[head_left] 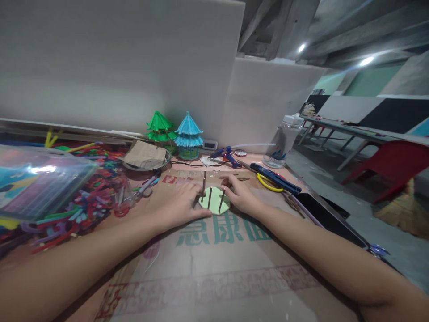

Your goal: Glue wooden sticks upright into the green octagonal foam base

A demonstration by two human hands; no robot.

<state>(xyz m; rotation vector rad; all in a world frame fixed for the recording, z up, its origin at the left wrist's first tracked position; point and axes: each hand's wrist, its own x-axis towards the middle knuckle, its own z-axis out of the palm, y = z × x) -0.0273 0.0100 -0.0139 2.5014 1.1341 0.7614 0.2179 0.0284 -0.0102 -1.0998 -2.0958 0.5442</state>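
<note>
A small light green disc [215,206] lies on the printed cardboard in front of me. Thin brown sticks [210,197] stand up from it, the left one taller than the others. My left hand [186,200] grips the disc's left side, its thumb along the front edge and its fingers by the tall stick. On the other side, my right hand [241,195] has bent fingers and thumb around the disc's right edge, close to the right stick. Whether those right fingertips also touch the stick, I cannot tell.
Behind stand a green pagoda model [160,127] and a blue one [188,134]. A glue gun [228,155], yellow-handled tool [270,183], dark blue tool [276,178] and plastic jar [282,141] are at back right. Colourful pipe cleaners [83,197] and a clear case [43,179] crowd the left.
</note>
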